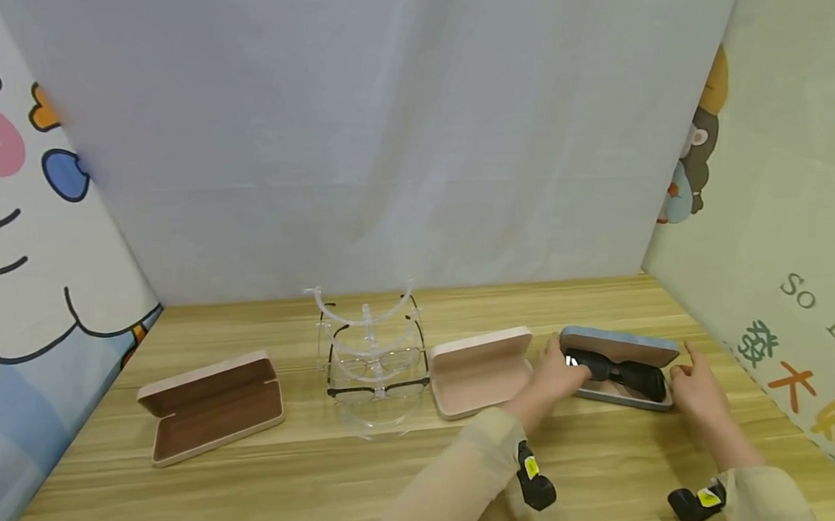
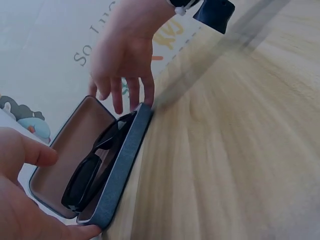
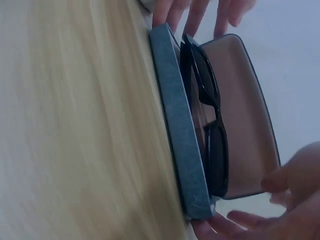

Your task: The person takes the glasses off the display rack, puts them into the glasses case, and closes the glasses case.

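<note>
Sunglasses (image 1: 614,375) lie in a case (image 1: 618,339) between my left hand (image 1: 551,375) and right hand (image 1: 699,392), fingers loosely spread, touching it.

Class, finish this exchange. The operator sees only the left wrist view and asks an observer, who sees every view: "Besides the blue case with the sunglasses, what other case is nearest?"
Observer: An open pink-lined case, just to the person's left of the blue case.
Operator: What comes next, further left?
Observer: A clear stand holding glasses.
Operator: And past that?
Observer: A brown-lined case, also open.
</note>
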